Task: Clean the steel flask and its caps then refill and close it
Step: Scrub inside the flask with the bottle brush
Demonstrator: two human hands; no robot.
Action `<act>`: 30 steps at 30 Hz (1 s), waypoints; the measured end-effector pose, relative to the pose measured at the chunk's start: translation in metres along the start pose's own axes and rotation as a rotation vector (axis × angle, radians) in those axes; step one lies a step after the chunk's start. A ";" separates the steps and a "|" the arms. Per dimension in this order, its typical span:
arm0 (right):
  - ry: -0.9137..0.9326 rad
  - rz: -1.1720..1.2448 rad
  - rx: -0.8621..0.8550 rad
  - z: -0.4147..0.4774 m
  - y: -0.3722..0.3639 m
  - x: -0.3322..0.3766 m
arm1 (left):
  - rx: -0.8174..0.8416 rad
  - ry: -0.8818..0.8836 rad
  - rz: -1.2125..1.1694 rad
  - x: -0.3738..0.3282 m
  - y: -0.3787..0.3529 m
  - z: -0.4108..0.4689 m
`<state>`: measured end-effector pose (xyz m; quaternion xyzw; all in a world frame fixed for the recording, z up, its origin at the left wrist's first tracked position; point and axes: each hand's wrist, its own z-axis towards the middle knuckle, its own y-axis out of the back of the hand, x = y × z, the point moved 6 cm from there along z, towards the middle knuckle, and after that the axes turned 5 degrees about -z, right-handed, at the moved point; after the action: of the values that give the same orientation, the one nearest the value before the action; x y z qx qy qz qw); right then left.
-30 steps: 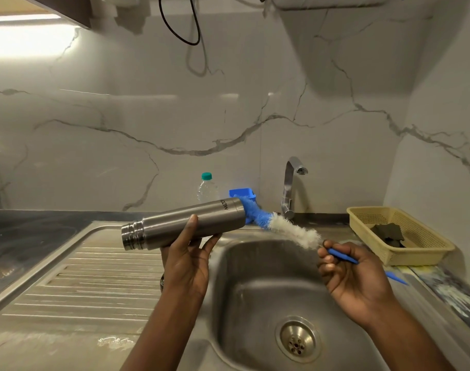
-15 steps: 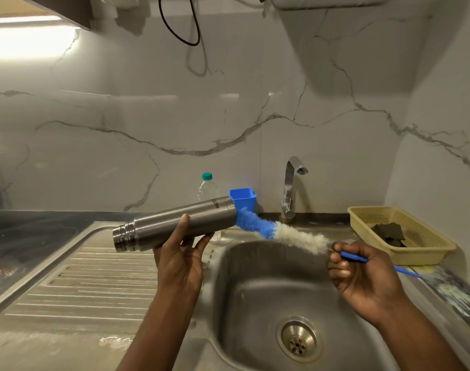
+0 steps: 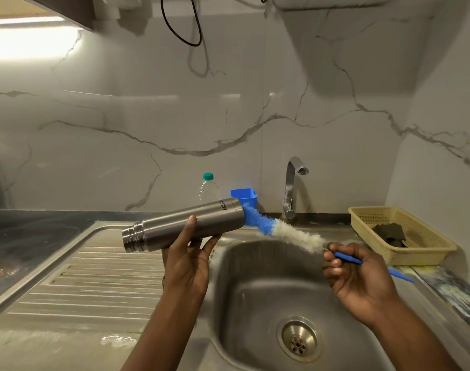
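While my left hand grips the steel flask nearly level above the sink edge, presumably so drips fall in, my right hand pinches the bottle brush, bristles meeting the flask's right end.

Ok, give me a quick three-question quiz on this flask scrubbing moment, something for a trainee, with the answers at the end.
1. True or false: the left hand holds the steel flask upright.
2. Pick one: the right hand has its grip on A) a flask cap, B) the handle of the bottle brush, C) a sponge.
3. Fill in: the dark item to the right of the sink lies in a ___ basket.
Key: 1 false, it lies nearly level; 2 B; 3 yellow.
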<state>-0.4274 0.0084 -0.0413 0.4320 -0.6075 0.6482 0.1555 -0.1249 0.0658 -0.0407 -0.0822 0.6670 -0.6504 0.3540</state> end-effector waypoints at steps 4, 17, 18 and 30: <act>-0.001 0.001 -0.004 0.000 0.001 0.000 | -0.019 0.008 0.004 0.001 0.004 0.003; -0.017 0.044 -0.010 -0.001 0.003 0.003 | 0.015 -0.015 -0.029 -0.005 0.004 0.006; -0.019 0.042 -0.012 -0.001 0.004 0.003 | 0.013 -0.018 -0.027 -0.006 0.004 0.006; -0.033 0.084 0.002 0.000 0.002 -0.005 | 0.030 0.025 -0.051 -0.003 0.005 0.007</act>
<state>-0.4256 0.0092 -0.0466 0.4169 -0.6270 0.6474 0.1177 -0.1167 0.0621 -0.0435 -0.0858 0.6594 -0.6699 0.3301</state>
